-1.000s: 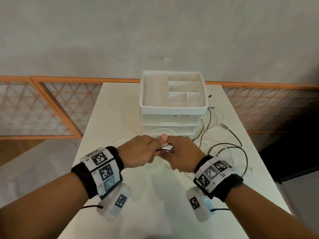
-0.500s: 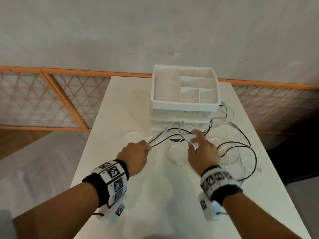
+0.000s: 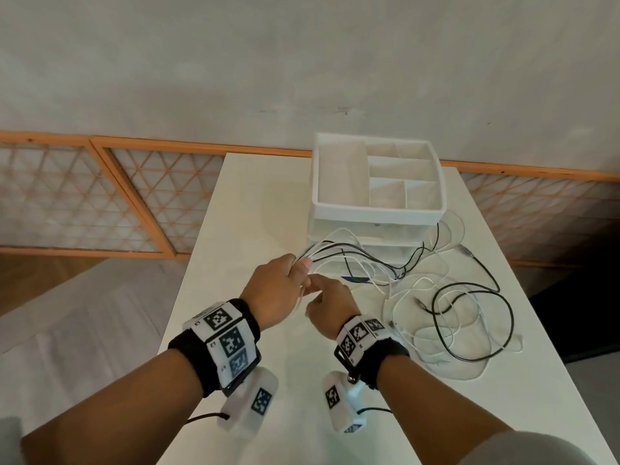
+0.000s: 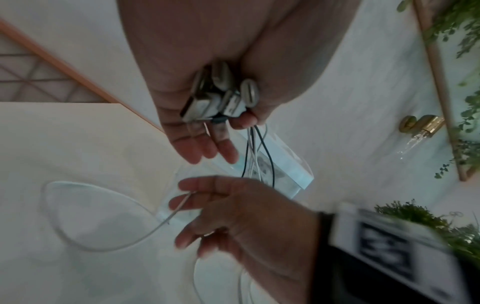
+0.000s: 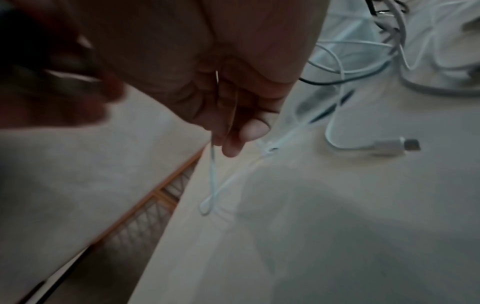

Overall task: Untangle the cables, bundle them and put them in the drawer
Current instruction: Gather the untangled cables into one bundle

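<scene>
2 hands (image 3: 273, 290) (image 3: 330, 305) grip cables (image 3: 469, 317) beside 1 drawer unit (image 3: 377, 203)

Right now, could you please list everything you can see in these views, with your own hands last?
table: one, white, under everything.
drawer organiser: one, white, far end of the table, top tray with compartments.
cables: several, white and black, tangled in front and to the right of the organiser.
connector ends: a cluster, white and silver, in the left palm.
loose plug: one, silver, lying on the table.
lattice screen: orange-framed, behind the table.
left hand: grips the cable ends.
right hand: pinches a white cable.
</scene>
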A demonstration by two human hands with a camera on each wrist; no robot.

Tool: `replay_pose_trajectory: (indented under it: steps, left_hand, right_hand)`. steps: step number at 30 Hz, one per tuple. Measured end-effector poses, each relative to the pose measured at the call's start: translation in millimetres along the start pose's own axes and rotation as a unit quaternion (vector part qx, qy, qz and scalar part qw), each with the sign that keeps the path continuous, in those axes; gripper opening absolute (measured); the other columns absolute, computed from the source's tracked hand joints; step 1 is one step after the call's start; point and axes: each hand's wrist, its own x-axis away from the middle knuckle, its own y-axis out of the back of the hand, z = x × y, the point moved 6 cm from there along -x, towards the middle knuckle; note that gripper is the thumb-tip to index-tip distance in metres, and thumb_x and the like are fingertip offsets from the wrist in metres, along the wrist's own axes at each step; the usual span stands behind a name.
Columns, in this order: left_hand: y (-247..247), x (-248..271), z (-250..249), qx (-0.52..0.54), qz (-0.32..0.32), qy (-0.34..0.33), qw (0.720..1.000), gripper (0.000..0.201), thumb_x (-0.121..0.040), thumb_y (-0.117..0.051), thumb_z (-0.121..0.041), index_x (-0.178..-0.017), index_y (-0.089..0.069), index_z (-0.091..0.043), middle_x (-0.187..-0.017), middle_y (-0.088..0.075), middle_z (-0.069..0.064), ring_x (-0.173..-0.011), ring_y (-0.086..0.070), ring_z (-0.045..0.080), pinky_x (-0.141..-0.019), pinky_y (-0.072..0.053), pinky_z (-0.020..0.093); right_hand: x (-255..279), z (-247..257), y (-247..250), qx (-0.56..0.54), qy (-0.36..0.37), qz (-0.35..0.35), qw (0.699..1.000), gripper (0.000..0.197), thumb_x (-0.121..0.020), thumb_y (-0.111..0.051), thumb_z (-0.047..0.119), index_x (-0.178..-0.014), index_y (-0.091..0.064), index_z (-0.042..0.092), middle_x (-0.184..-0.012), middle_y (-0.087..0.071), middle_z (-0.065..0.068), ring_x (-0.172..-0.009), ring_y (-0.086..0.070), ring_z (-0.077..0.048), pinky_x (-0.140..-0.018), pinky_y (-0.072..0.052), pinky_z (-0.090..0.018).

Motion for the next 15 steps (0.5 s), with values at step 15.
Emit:
replay_pose_trajectory:
  steps: [15]
  left_hand:
    - [-10.7,7.5,-15.9,0.155,0.080,-0.017,0.985,0.034,-0.105,-0.039,-0.032,-0.078,-0.033,-0.011,-0.066,-0.033,0.005,-0.046,-0.035,0.008,-0.044,-0.029,0.013]
  right_hand:
    - [68.5,35.6,193.1,0.023,0.042,-0.351,0.935,0.023,-0.088,-0.068,0.048,-0.085,-0.069,0.025,-0.058,-0.061,0.010,-0.057,-0.057,-0.004,-0.063,-0.044,-0.025]
